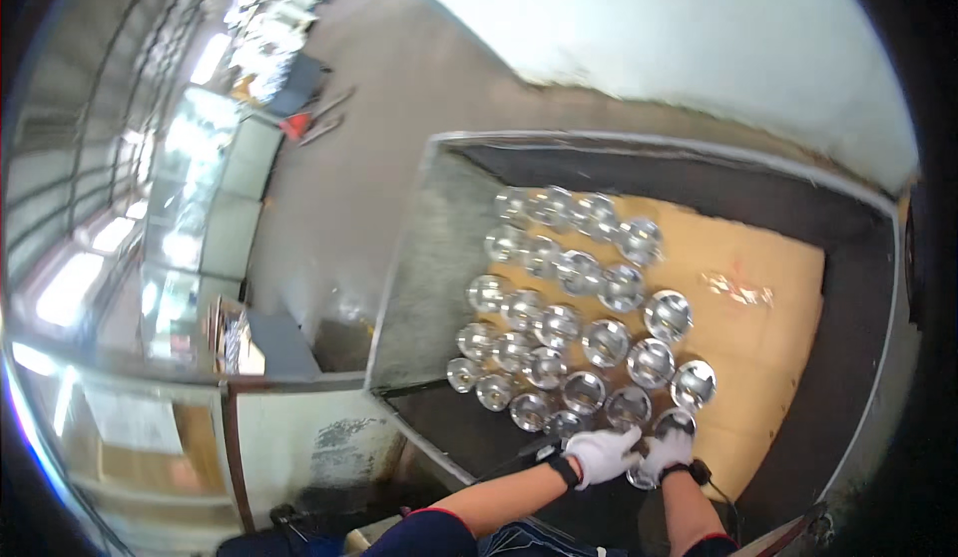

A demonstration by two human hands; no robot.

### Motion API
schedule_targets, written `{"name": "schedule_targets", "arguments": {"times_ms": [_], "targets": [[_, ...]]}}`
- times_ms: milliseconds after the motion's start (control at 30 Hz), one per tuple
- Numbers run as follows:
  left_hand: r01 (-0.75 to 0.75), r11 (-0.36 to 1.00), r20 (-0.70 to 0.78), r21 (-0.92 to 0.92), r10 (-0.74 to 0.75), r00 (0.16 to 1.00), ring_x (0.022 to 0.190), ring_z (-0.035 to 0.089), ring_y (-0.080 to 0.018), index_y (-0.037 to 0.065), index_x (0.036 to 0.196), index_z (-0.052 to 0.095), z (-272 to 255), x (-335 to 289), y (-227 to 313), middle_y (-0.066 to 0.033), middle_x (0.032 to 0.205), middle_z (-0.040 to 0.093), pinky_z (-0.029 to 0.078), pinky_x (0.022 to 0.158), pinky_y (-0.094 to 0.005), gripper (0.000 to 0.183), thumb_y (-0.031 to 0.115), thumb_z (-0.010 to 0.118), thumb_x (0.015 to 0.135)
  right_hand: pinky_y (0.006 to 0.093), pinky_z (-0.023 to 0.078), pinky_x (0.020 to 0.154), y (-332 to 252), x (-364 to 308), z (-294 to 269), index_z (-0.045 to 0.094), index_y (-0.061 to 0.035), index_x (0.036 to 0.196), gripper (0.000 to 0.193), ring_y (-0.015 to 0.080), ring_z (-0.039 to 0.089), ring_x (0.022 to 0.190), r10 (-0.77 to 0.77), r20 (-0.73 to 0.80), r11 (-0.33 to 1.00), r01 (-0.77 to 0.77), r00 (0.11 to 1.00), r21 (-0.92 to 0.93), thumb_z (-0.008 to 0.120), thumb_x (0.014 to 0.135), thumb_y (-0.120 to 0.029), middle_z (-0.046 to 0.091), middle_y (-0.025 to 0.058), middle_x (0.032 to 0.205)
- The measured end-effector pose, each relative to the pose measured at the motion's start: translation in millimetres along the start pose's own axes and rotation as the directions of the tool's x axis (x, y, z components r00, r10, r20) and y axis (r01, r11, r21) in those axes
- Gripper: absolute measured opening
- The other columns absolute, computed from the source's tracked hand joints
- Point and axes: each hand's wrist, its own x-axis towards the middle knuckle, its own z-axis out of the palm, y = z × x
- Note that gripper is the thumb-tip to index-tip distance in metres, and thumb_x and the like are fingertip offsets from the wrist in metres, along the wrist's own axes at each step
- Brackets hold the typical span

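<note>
Rows of shiny round metal bowls (607, 342) stand on a sheet of brown cardboard inside a large dark-walled bin. My left hand (602, 454), in a white glove, lies beside the nearest bowls with its fingers stretched toward my right hand. The right hand (669, 451), gloved in white too, is closed at the rim of a metal bowl (676, 422) in the nearest row; its fingertips are partly hidden. Just below the hands another bowl (642, 478) shows in part. Dark bands circle both wrists.
The bin's pale rim (639, 139) surrounds the work. A crumpled shiny scrap (738, 288) lies on the cardboard (768, 357). Left of the bin stand a glass-fronted cabinet (190, 228) and a grey panel (282, 345). A white wall (699, 38) rises behind.
</note>
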Motion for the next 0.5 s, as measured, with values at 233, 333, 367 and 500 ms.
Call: {"name": "schedule_targets", "arguments": {"times_ms": [233, 333, 367, 500], "targets": [[-0.101, 0.899, -0.521, -0.426, -0.152, 0.84, 0.122, 0.063, -0.0332, 0.012, 0.162, -0.013, 96, -155, -89, -0.0291, 0.154, 0.04, 0.048, 0.106, -0.039, 0.117, 0.048, 0.072, 0.09, 0.0419, 0.055, 0.088, -26, -89, -98, 0.066, -0.008, 0.124, 0.06, 0.0327, 0.072, 0.099, 0.106, -0.134, 0.907, -0.04, 0.985, 0.42, 0.077, 0.078, -0.045, 0.075, 0.017, 0.105], [-0.035, 0.749, -0.404, -0.661, -0.316, 0.858, 0.139, 0.049, -0.0374, 0.007, 0.162, -0.002, 94, -259, -91, -0.029, 0.148, 0.049, 0.036, 0.117, -0.0361, 0.103, 0.044, 0.066, 0.094, 0.0374, 0.055, 0.084, -28, -97, -100, 0.065, -0.0086, 0.127, 0.053, 0.0278, 0.072, 0.094, 0.078, -0.297, 0.95, 0.019, 0.952, 0.312, 0.078, 0.079, -0.03, 0.075, 0.0153, 0.105], [-0.043, 0.761, -0.474, -0.648, -0.358, 0.804, 0.138, 0.05, -0.0372, 0.005, 0.162, 0.004, 123, -276, -107, -0.0296, 0.148, 0.049, 0.037, 0.116, -0.0367, 0.1, 0.043, 0.066, 0.094, 0.0369, 0.054, 0.085, -43, -105, -109, 0.064, -0.0074, 0.128, 0.056, 0.0268, 0.07, 0.093, 0.054, -0.351, 0.936, 0.076, 0.935, 0.345, 0.078, 0.077, -0.023, 0.074, 0.0144, 0.106], [-0.026, 0.623, -0.515, -0.782, -0.622, 0.589, 0.135, 0.053, -0.037, 0.002, 0.16, 0.017, 233, -365, -139, -0.031, 0.144, 0.052, 0.04, 0.114, -0.038, 0.092, 0.046, 0.065, 0.094, 0.0344, 0.054, 0.085, -163, -139, -130, 0.062, -0.007, 0.135, 0.064, 0.0257, 0.069, 0.091, -0.239, -0.612, 0.859, 0.458, 0.754, 0.228, 0.074, 0.073, -0.015, 0.073, 0.0123, 0.106]]}}
